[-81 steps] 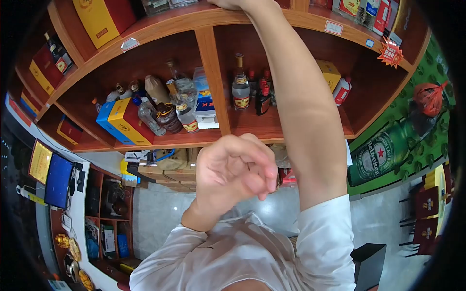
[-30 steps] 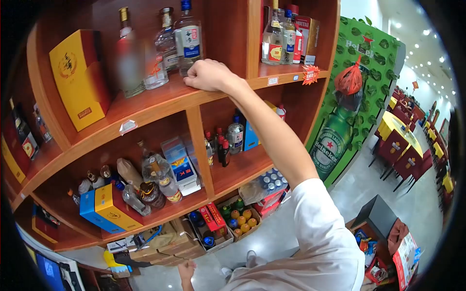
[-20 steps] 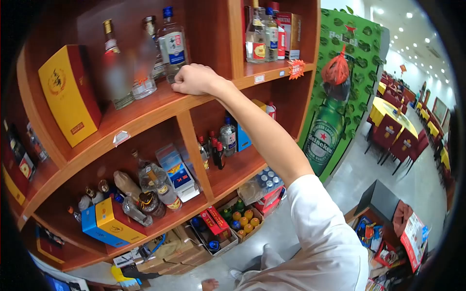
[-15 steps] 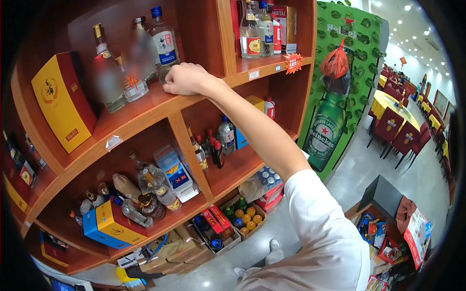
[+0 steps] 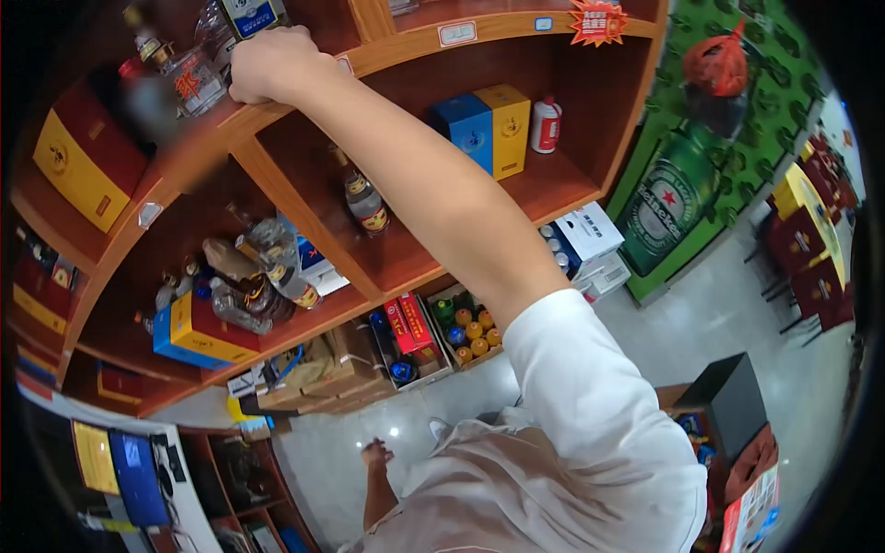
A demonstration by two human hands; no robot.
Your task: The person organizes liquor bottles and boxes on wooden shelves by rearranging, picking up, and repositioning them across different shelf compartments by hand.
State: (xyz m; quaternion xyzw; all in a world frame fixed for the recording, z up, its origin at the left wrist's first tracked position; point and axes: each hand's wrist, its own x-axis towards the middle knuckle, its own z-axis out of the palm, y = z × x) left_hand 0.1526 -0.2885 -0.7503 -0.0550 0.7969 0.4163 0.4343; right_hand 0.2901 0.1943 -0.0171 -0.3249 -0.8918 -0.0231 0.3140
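Observation:
My right hand (image 5: 277,64) is closed at the front edge of the upper wooden shelf (image 5: 419,51). Its curled fingers face away, so anything inside them is hidden. Right behind it stands a clear liquor bottle with a blue-and-white label (image 5: 251,13); I cannot tell whether the hand touches it. To its left are a squat clear bottle with red characters (image 5: 196,85) and a gold-capped bottle (image 5: 147,41). Farther left leans a yellow and dark-red box (image 5: 78,161). Low down, my left hand (image 5: 376,452) hangs over the floor, fingers apart, holding nothing.
The lower shelves hold a blue-and-yellow box (image 5: 484,134), a white-and-red bottle (image 5: 546,126) and a clear bottle (image 5: 364,198). Cartons of bottles (image 5: 470,332) stand on the floor. A green Heineken panel (image 5: 678,194) is at right, a monitor (image 5: 138,470) at lower left.
The view has tilted down and shifted, so the shelves sit higher. My right hand stays closed at the shelf edge by the blue-labelled bottle. My left hand has come into view below.

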